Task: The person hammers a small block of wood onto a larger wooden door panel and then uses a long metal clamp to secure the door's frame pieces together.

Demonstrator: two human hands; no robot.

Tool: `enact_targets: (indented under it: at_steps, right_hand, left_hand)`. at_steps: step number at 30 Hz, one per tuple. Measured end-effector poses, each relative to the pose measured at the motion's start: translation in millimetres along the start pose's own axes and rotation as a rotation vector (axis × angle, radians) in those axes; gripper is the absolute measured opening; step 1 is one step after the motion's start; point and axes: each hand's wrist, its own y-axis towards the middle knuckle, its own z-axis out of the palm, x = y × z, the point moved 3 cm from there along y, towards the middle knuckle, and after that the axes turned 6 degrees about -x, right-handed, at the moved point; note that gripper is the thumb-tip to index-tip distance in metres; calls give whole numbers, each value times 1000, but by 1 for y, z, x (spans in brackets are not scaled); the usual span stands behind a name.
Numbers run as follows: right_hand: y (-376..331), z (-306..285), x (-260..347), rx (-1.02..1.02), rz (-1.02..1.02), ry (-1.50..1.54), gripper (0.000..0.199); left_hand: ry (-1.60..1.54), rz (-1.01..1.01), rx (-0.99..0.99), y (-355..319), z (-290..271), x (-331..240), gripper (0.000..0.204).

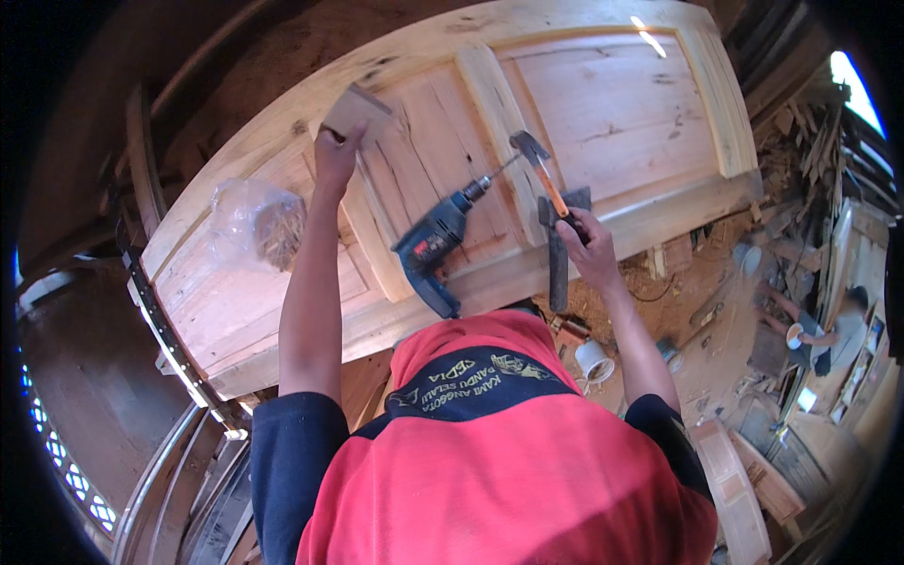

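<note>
Grips a hammer [548,182] low on its dark handle, with the right hand [589,245] curled tightly round it, above the door [612,104], probably for reach and control. Holds a block [361,106] by its near side toward the door's far edge, with left hand [341,155] fingers closed on it, perhaps for steadiness; can't tell whether raised or resting. Has a drill [438,237] lying sideways between both arms, likely for stability, and a bag [234,224] further left, likely for easy access.
</note>
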Motion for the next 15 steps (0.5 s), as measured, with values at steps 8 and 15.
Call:
enact_targets:
  at_steps: [8, 15]
  right_hand:
    - [176, 62, 109, 369, 43, -237, 41]
    - [290, 94, 202, 458, -157, -555, 44]
  left_hand:
    - [-66, 23, 158, 88, 51, 22, 48]
    - [70, -43, 326, 100, 49, 6, 49]
